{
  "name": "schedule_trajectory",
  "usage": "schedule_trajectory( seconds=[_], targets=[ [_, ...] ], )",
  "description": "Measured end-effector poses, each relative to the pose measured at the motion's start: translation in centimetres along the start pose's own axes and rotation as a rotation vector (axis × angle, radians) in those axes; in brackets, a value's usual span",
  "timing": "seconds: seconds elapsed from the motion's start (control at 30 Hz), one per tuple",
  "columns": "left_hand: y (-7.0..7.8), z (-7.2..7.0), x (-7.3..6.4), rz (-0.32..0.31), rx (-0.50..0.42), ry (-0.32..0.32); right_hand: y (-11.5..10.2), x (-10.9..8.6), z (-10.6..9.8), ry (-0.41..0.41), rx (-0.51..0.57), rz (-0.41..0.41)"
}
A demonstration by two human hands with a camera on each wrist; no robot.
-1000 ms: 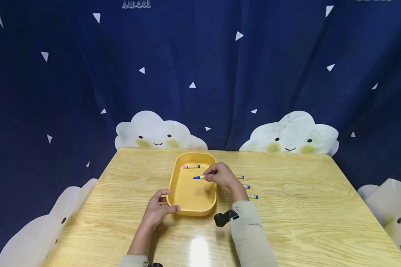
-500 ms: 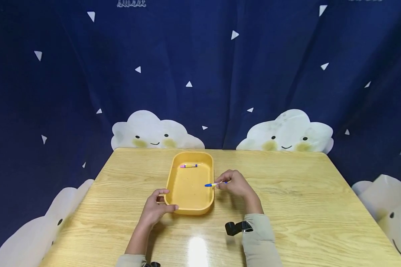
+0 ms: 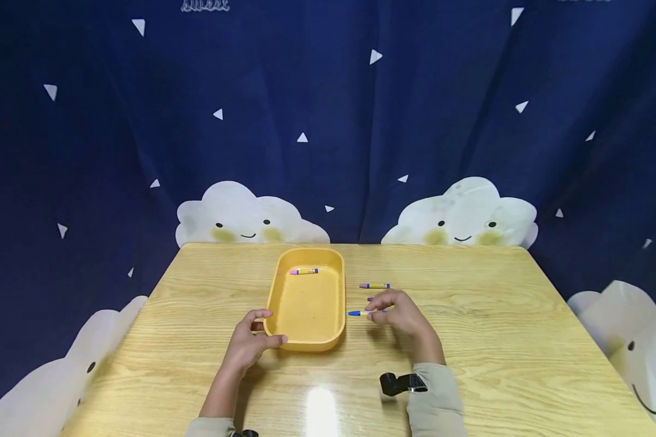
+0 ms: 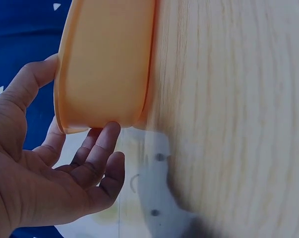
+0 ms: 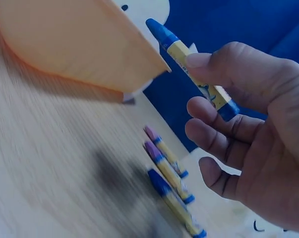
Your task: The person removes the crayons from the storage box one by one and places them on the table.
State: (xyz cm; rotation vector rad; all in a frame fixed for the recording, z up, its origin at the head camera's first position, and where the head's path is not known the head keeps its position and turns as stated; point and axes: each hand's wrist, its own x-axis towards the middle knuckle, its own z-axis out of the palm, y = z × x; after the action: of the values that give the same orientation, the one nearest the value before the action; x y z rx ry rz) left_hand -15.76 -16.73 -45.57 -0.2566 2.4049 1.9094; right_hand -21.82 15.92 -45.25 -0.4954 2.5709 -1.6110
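Observation:
A yellow tray [image 3: 306, 343] stands on the table, a pink crayon [image 3: 304, 271] lying inside near its far end. My left hand [image 3: 248, 342] grips the tray's near-left corner, thumb and fingers at the rim and wall. To the right of the tray, my right hand [image 3: 399, 312] pinches a blue crayon [image 5: 181, 59] between thumb and fingers, its tip pointing left toward the tray. Below this hand, a mauve crayon [image 5: 164, 151], a purple crayon [image 5: 169, 173] and a dark blue crayon [image 5: 176, 203] lie in a row on the table. In the head view the hand hides the dark blue one.
The wooden table [image 3: 497, 340] extends to both sides of the tray. Behind it hangs a dark blue curtain [image 3: 273, 91] with white triangles and smiling clouds. A black wrist camera [image 3: 401, 383] sits at the right sleeve.
My right hand has carried the blue crayon from over the tray to the right and nearer to me, over the table. The left hand stays at the tray's corner. The head view has shifted slightly.

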Motion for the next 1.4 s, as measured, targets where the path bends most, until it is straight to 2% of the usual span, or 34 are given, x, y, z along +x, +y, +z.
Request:
schedule_trajectory(
  seconds=[0.17, 0.37, 0.57, 0.8, 1.0, 1.23, 1.4],
  targets=[
    [-0.2, 0.0, -0.2, -0.001, 0.01, -0.01, 1.1, -1.1, -1.0, 0.027, 0.009, 0.05],
    [-0.2, 0.1, -0.1, 0.003, 0.011, 0.004, 2.3, -2.2, -2.0, 0.047, -0.007, 0.069],
    [0.0, 0.2, 0.1, 0.003, 0.011, -0.005, 2.9, -3.2, -2.8, 0.03, 0.064, 0.13],
    [0.0, 0.1, 0.0, 0.002, 0.012, -0.008, 3.4, -4.0, -3.7, 0.067, -0.007, 0.196],
    [0.0, 0.1, -0.1, 0.005, 0.008, -0.012, 4.3, -4.4, -4.2, 0.076, 0.011, 0.254],
    [0.0, 0.0, 0.1, 0.001, 0.014, -0.019, 4.8, -4.3, -4.2, 0.081, -0.119, 0.273],
    [0.1, -0.1, 0.1, -0.004, 0.017, -0.023, 4.8, -4.4, -4.1, 0.102, -0.12, 0.292]
  ],
)
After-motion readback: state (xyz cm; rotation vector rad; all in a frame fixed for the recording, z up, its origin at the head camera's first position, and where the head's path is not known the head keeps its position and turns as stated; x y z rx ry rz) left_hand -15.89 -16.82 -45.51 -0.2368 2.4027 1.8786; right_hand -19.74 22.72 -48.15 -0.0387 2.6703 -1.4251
